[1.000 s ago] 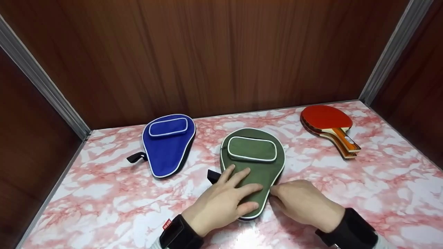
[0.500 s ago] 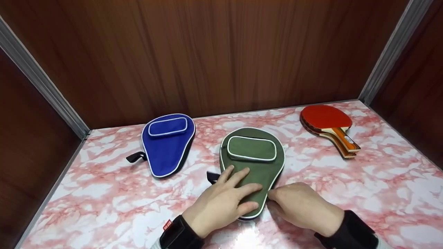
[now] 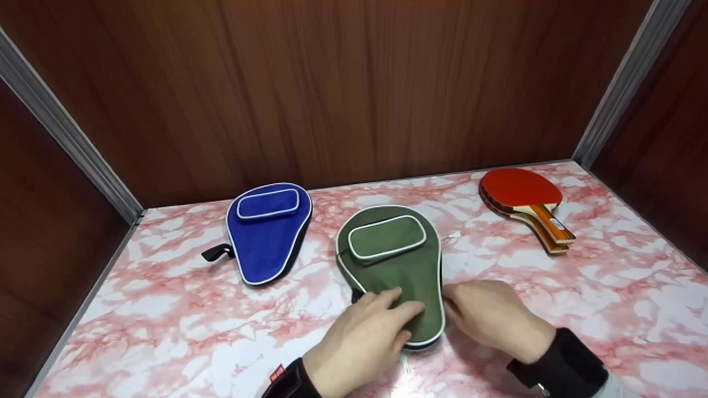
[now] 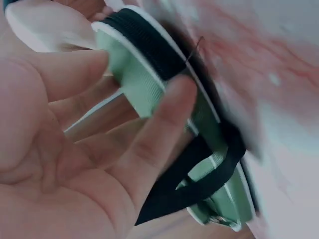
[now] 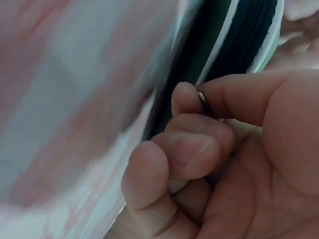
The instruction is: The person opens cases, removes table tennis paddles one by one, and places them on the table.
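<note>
A green table tennis paddle case [image 3: 402,276] with white piping and a raised pocket lies on the table, wide end away from me. My left hand [image 3: 362,337] rests on its narrow part, fingers spread and slightly bent. In the left wrist view, a black strap loop [image 4: 199,184] hangs from the case's side by those fingers. At the right edge my right hand [image 3: 495,315] pinches a small zipper pull [image 5: 203,102] between thumb and index finger, with its other fingers curled. Beside it runs the black zipper band [image 5: 244,40]. The pull is mostly hidden by the fingertips.
A blue paddle case [image 3: 265,237] with a black strap [image 3: 217,252] lies at the back left. Two stacked table tennis paddles [image 3: 521,188], red side up on top, lie at the back right. Wooden panels [image 3: 354,94] enclose the pink-and-white marbled table [image 3: 166,309].
The green case has turned slightly counter-clockwise, its narrow end swinging right. My left hand has shifted right along with it. The right hand has moved a little up and right along the edge.
</note>
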Demonstrator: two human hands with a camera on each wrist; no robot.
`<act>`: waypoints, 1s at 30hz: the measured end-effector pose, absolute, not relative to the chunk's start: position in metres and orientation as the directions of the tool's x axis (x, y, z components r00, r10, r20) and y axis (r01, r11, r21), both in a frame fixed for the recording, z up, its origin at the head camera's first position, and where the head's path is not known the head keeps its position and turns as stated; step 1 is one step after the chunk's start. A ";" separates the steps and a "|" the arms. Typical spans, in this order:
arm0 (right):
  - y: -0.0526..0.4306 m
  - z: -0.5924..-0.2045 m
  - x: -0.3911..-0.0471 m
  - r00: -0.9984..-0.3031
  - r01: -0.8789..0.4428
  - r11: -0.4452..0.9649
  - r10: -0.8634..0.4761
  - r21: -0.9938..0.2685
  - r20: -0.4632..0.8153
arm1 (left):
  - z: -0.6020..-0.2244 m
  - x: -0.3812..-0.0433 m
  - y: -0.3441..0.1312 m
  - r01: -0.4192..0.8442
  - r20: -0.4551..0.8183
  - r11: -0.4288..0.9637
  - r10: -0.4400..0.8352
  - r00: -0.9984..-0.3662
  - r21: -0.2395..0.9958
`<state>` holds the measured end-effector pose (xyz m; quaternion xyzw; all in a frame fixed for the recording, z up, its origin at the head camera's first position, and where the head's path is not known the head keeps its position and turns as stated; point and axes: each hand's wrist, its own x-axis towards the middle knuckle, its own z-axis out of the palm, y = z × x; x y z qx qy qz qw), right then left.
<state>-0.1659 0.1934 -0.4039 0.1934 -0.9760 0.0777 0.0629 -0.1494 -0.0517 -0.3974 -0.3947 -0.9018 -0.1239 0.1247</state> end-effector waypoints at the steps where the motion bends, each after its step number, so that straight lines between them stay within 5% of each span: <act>1: 0.196 -0.404 -0.168 -0.921 -0.378 0.917 -0.358 -0.126 0.155 | -0.398 -0.149 -0.050 0.752 0.333 0.652 0.689 -0.643 0.103; 5: 0.203 -0.407 -0.172 -0.923 -0.367 0.922 -0.345 -0.120 0.169 | -0.398 -0.153 -0.043 0.806 0.372 0.590 0.737 -0.564 0.052; 10: 0.202 -0.409 -0.174 -0.907 -0.401 0.909 -0.377 -0.110 0.191 | -0.394 -0.178 -0.046 0.898 0.386 0.414 0.811 -0.439 0.149; 19: 0.197 -0.407 -0.173 -0.897 -0.420 0.905 -0.403 -0.067 0.180 | -0.400 -0.203 -0.057 0.796 0.182 0.587 0.775 -0.605 0.149; 30: 0.198 -0.401 -0.164 -0.892 -0.437 0.898 -0.425 -0.051 0.152 | -0.401 -0.209 -0.056 0.782 0.207 0.611 0.755 -0.623 0.124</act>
